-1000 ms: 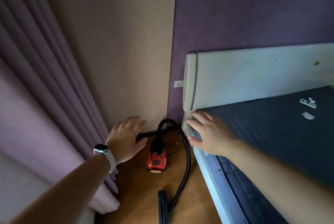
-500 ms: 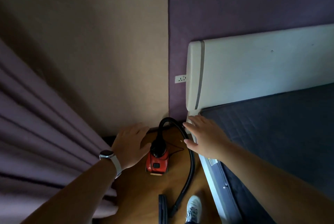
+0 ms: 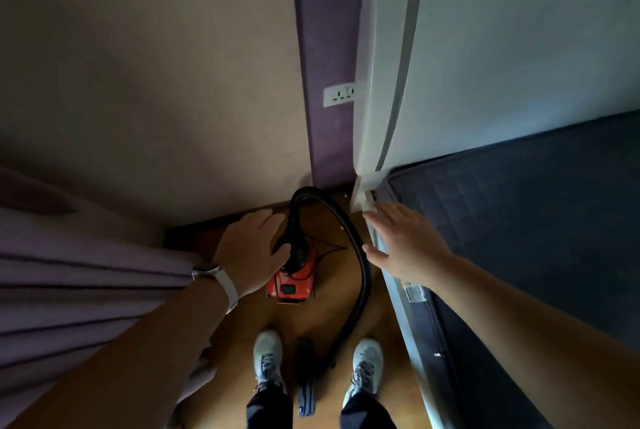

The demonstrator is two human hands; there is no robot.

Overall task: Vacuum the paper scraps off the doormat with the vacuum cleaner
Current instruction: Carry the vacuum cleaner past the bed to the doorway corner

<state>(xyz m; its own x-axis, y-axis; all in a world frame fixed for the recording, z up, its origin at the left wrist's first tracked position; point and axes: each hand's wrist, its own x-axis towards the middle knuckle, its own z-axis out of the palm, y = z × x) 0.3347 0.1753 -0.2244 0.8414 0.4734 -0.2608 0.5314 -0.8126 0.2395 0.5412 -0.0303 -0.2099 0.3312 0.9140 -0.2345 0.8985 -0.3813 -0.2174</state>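
Observation:
A small red vacuum cleaner (image 3: 294, 281) sits on the wooden floor in the corner between curtain and bed. Its black hose (image 3: 360, 266) arcs up from the body, then runs down to the floor nozzle (image 3: 306, 380) between my two feet. My left hand (image 3: 251, 248), with a watch on the wrist, hovers just left of the hose's base, fingers apart, thumb close to it. My right hand (image 3: 403, 243) is spread open over the bed's edge, to the right of the hose. No doormat or paper scraps are in view.
A bed with a dark quilted mattress (image 3: 519, 238) and white headboard (image 3: 485, 54) fills the right side. Mauve curtains (image 3: 86, 272) hang at left. A wall socket (image 3: 341, 95) sits on the purple wall beside the headboard. The floor strip between is narrow.
The view has tilted down and closer, so my feet now show. Both hands have dropped toward the vacuum; my left hand has come right up beside the hose's base.

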